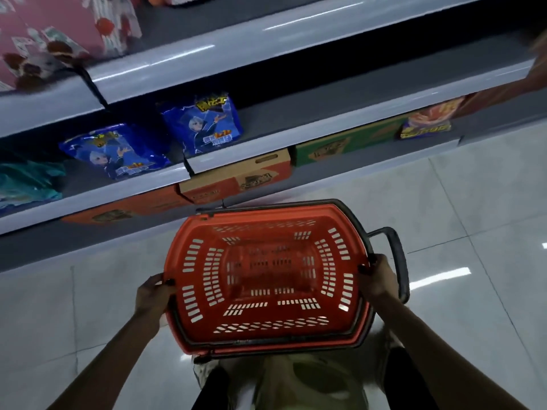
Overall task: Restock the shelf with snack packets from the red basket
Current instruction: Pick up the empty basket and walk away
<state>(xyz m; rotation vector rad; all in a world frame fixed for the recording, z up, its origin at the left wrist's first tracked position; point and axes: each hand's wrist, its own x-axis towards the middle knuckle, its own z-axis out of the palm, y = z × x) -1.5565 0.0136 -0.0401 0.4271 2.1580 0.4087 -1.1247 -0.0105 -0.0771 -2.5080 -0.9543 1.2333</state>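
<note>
Holding the red basket, seemingly empty, by its rim, left hand and right hand each clamped on an end; restocking looks finished, so setting it aside comes next.

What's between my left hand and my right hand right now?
The empty red basket, in the head view; left hand and right hand hold its rim.
</note>
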